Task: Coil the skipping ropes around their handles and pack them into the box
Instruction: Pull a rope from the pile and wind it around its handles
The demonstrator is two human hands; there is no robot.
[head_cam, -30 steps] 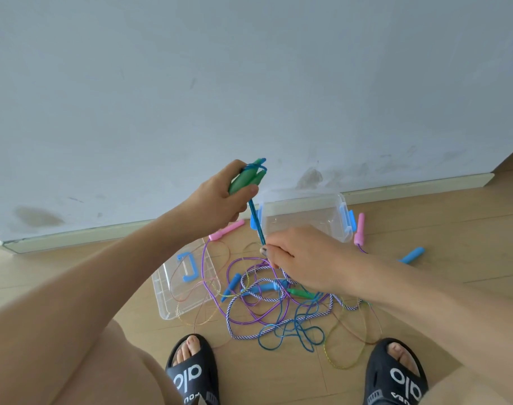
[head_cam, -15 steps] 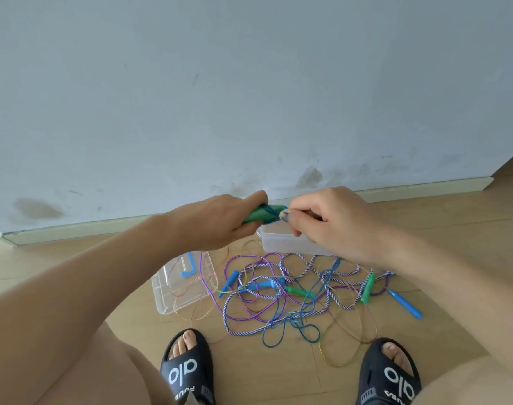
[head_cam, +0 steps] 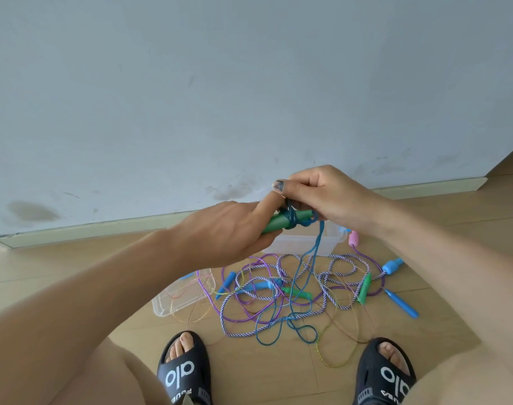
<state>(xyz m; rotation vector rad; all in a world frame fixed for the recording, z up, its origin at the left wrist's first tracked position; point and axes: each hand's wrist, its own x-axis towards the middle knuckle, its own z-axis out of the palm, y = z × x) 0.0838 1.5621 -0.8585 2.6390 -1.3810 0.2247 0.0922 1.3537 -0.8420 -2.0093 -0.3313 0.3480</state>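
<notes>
My left hand (head_cam: pixel 229 229) grips a pair of green handles (head_cam: pixel 281 222) held level above the floor. A dark blue rope (head_cam: pixel 291 217) is wound around them in a few turns. My right hand (head_cam: pixel 325 197) pinches that rope just above the handles, and the rest of it hangs down (head_cam: pixel 315 252) into a tangle of ropes (head_cam: pixel 293 296) on the floor. The clear plastic box (head_cam: pixel 304 242) stands behind the tangle, partly hidden by my hands.
A clear lid (head_cam: pixel 179 296) lies left of the tangle. Loose handles lie around: blue (head_cam: pixel 401 302), green (head_cam: pixel 364 287), pink (head_cam: pixel 354 238). My two feet in black slides (head_cam: pixel 185 372) are at the bottom. A grey wall with a skirting board runs close behind.
My right hand has carried the blue rope up and over the green handles, adding a turn. Both hands have shifted slightly to the right and closer together.
</notes>
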